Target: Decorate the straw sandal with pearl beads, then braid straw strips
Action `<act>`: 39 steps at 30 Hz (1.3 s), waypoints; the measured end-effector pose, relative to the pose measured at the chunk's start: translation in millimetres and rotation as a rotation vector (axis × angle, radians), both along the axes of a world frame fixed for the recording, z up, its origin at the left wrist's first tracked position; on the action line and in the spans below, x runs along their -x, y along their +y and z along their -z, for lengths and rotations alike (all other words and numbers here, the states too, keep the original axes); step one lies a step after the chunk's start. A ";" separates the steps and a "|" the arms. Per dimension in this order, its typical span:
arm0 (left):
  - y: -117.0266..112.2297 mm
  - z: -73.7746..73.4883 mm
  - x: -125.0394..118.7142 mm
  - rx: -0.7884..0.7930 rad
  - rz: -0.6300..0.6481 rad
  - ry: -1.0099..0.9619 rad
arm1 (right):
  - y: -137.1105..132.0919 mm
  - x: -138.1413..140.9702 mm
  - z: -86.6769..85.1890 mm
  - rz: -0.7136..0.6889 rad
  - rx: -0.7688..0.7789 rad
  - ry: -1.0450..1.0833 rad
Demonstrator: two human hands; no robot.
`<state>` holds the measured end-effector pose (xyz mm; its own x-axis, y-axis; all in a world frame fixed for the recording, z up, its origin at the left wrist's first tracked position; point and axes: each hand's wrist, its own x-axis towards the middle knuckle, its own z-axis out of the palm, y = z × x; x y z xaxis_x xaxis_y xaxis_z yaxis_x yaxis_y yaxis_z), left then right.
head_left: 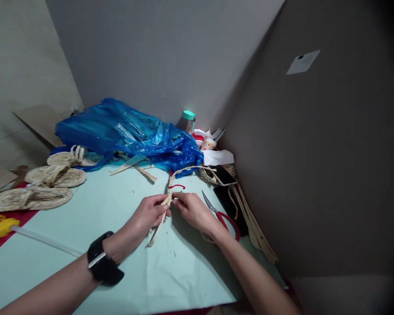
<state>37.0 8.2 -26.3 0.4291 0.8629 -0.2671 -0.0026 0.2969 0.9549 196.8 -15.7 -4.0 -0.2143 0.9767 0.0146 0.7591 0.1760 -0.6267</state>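
Note:
Near the middle of the table, both hands pinch a pale straw braid (pixel 170 180) made of dried plant strips. My left hand (pixel 153 212) has its fingers closed on the strips from the left, and loose ends (pixel 157 234) hang out below. From the right, my right hand (pixel 192 208) is closed on the same strips, its fingertips partly hidden. The braided part runs away from me and bends right at its far end. A red cord (pixel 177 187) crosses it just above my fingers. Red-handled scissors (pixel 221 215) lie beside my right wrist, partly covered by the arm.
Several woven straw sandals (pixel 33 197) lie at the left, near a yellow hot glue gun (pixel 0 225) with a long glue stick. A blue plastic bag (pixel 128 131) spreads across the back. Behind it stands a green-lidded bottle (pixel 187 120). Long flat strips (pixel 252 223) rest along the right wall.

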 end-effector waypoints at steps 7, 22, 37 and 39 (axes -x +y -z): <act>4.7 -3.7 0.6 -0.102 -0.008 0.144 | -13.0 1.3 9.1 0.106 -0.048 0.025; -2.6 -22.1 7.7 -0.588 0.071 0.583 | -6.4 5.5 25.8 0.311 -0.064 0.354; -46.6 8.5 -10.0 -1.251 0.431 1.035 | -2.1 3.1 30.6 0.243 0.065 0.495; -46.8 10.7 -11.9 -1.246 0.448 1.028 | -2.7 3.5 30.8 0.212 0.088 0.514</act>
